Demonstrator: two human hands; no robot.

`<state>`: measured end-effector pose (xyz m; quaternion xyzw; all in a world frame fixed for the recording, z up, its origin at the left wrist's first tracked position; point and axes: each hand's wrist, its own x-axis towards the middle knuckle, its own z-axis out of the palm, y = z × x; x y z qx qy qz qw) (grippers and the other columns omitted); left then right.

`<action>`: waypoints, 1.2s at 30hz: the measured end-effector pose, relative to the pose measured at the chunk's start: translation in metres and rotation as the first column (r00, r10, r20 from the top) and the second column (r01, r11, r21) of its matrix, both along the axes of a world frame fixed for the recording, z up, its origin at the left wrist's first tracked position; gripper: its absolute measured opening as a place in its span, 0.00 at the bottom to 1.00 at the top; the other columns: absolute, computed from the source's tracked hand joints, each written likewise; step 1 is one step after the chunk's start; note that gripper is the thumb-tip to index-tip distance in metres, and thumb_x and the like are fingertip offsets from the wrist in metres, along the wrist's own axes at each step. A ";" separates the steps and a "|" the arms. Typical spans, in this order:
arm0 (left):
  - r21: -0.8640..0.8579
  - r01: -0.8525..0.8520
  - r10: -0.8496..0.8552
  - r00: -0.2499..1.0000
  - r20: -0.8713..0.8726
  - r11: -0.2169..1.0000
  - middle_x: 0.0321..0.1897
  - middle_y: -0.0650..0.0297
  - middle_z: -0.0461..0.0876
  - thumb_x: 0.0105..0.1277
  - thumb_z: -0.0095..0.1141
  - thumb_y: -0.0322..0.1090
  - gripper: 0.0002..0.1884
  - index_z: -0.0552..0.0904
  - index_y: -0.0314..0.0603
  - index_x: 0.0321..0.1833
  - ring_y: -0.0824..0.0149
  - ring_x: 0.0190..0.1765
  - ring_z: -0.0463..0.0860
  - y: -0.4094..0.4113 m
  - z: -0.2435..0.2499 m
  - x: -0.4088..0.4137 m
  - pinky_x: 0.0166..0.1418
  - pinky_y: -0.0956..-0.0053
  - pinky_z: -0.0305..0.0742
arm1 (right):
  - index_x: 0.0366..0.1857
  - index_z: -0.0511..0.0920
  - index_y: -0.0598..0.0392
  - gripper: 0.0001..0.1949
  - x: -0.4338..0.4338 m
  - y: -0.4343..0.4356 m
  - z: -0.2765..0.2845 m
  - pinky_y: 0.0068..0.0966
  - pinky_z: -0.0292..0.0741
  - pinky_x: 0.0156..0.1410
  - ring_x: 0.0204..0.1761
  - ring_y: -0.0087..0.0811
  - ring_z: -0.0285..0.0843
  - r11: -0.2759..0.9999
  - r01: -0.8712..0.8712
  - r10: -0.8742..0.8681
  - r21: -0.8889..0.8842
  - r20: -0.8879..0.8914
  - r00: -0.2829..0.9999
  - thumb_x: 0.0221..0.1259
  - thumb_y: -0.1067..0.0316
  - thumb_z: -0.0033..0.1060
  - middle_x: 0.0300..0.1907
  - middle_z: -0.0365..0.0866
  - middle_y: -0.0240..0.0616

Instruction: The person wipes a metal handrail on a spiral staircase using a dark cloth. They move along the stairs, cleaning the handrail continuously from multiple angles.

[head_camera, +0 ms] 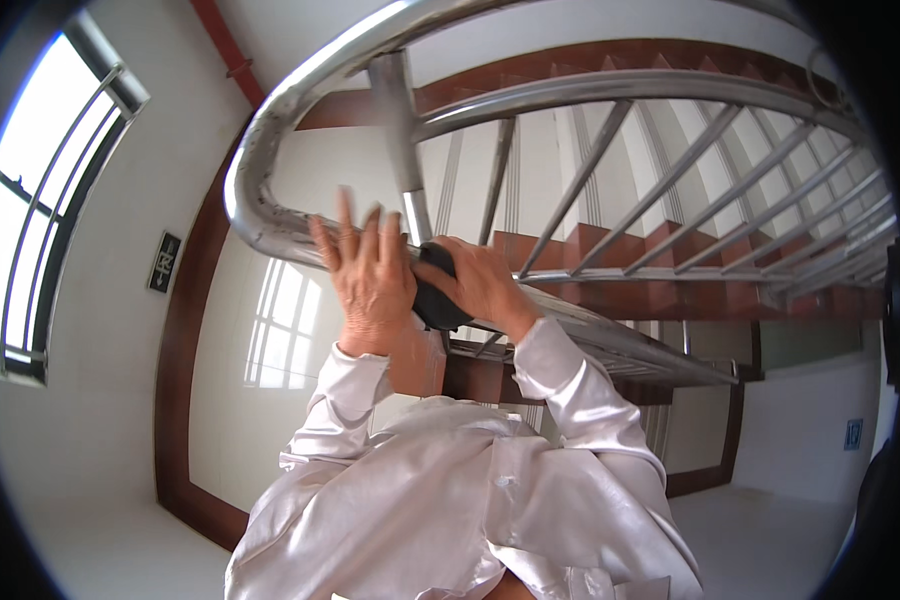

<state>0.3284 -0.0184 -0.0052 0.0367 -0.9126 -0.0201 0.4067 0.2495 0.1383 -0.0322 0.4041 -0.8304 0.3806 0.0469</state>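
Note:
A curved stainless-steel handrail (266,217) bends round in front of me. My right hand (487,281) grips a smooth black object (436,296) at the rail, the thumb lying across it. Whether it is a cloth, a pad or something firmer, I cannot tell. My left hand (371,281) is spread palm down over the rail, just left of the black object. Its fingers are apart and their tips blurred; contact with the metal is unclear. Below the rail's near stretch stands a steel post (416,210).
Steel balusters (589,184) run to the right beside light stair treads (570,142) with red-brown risers (615,251). A tiled landing (225,420) with a dark red-brown border lies left. On the left wall are a barred window (26,225) and an exit sign (165,261).

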 end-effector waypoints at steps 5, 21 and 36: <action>0.057 -0.007 0.000 0.994 0.109 0.998 0.37 0.68 0.89 0.67 0.56 0.24 0.14 0.88 0.50 0.51 0.62 0.52 0.87 0.022 -0.001 -0.012 0.87 0.45 0.52 | 0.38 0.87 0.54 0.29 -0.010 0.011 -0.008 0.44 0.84 0.46 0.40 0.51 0.90 0.996 0.057 -0.066 0.063 0.149 0.987 0.79 0.36 0.51 0.34 0.89 0.50; -0.028 0.238 -0.216 0.920 0.328 0.971 0.38 0.58 0.89 0.72 0.66 0.41 0.12 0.87 0.43 0.50 0.55 0.51 0.88 0.064 -0.014 -0.015 0.81 0.42 0.60 | 0.34 0.88 0.58 0.37 -0.011 0.095 -0.071 0.48 0.83 0.44 0.36 0.58 0.89 0.939 0.311 -0.330 0.146 0.128 0.935 0.79 0.29 0.44 0.29 0.88 0.54; -0.049 0.369 -0.341 0.895 0.287 0.928 0.32 0.59 0.82 0.75 0.62 0.37 0.08 0.83 0.43 0.37 0.53 0.40 0.81 0.084 -0.031 -0.022 0.58 0.54 0.70 | 0.60 0.82 0.52 0.18 0.047 0.141 -0.119 0.48 0.66 0.71 0.64 0.48 0.76 0.704 0.669 -0.707 -0.240 -0.149 0.691 0.73 0.55 0.65 0.58 0.83 0.42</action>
